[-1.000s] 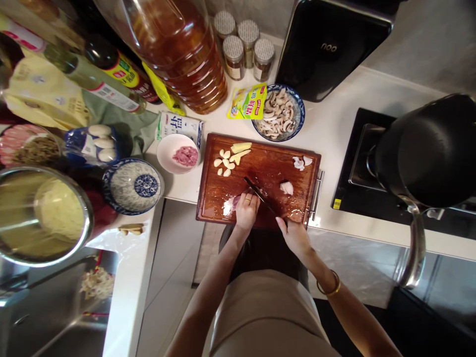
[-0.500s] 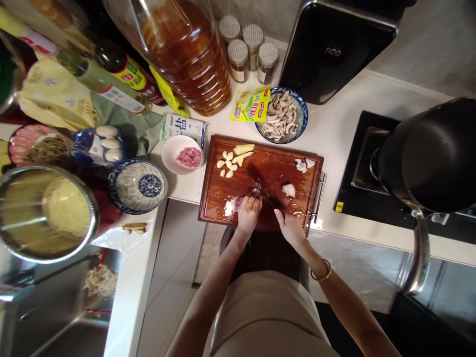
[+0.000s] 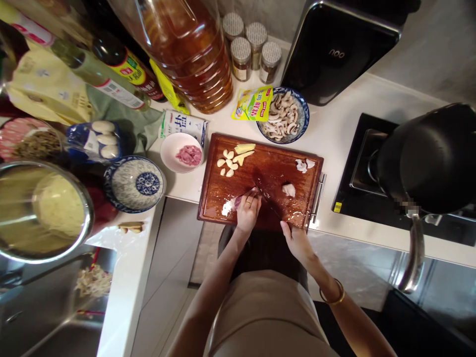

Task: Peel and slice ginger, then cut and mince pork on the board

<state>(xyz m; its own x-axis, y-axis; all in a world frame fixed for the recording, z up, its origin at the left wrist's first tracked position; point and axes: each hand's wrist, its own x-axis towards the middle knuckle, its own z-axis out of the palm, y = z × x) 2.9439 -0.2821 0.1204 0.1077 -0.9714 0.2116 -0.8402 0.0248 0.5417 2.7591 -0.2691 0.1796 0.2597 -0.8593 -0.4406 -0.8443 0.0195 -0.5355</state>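
Note:
On the wooden cutting board [image 3: 267,158], my left hand [image 3: 248,212] presses down a piece of raw meat [image 3: 238,201], its fingers curled over most of it. My right hand [image 3: 296,239], at the board's front edge, is wrapped round the handle of a knife [image 3: 269,202]. The dark blade slants up and left, its far end beside the meat and my left fingertips. A pale chunk of meat or fat [image 3: 288,189] lies right of the blade, with small pale scraps [image 3: 304,165] beyond it. Several peeled garlic cloves [image 3: 228,162] and ginger pieces [image 3: 244,151] sit at the upper left.
Behind the board stands a bowl of sliced mushrooms [image 3: 284,116] with a seasoning packet [image 3: 253,103] on its rim. A white bowl of cut meat [image 3: 174,148] and a patterned bowl [image 3: 122,193] are left. A black pan [image 3: 427,158] sits on the stove at right.
My right hand has drawn back toward the front edge and slightly right, pulling the knife with it. My left hand stays on the meat. The view has shifted slightly.

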